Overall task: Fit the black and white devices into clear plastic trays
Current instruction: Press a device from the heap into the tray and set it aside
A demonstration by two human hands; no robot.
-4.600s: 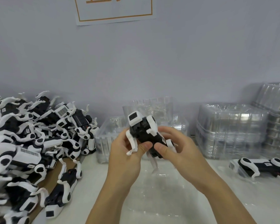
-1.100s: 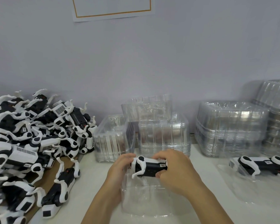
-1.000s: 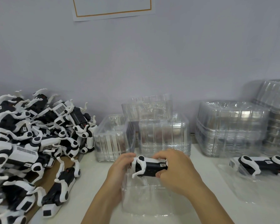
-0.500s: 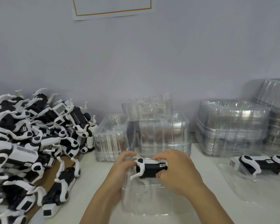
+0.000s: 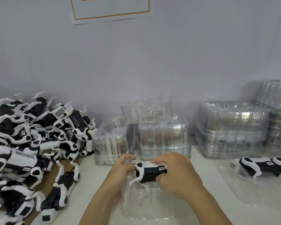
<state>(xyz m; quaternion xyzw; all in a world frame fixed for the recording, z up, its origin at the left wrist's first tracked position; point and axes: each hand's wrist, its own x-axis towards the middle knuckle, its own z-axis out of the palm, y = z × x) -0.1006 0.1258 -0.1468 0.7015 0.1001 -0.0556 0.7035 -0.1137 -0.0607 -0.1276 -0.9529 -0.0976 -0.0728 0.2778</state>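
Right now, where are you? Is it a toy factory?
Probably a packing bench in a workshop: a big pile of devices, stacks of clear trays, and one device held over a tray.

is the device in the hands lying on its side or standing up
On its side. The device lies lengthwise between the left hand and right hand, one white leg pointing down-left, over the clear tray.

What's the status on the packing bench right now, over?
Both hands, left and right, gripping one black and white device. Device over clear tray, not visibly seated. Path clear; a second device in tray at right.
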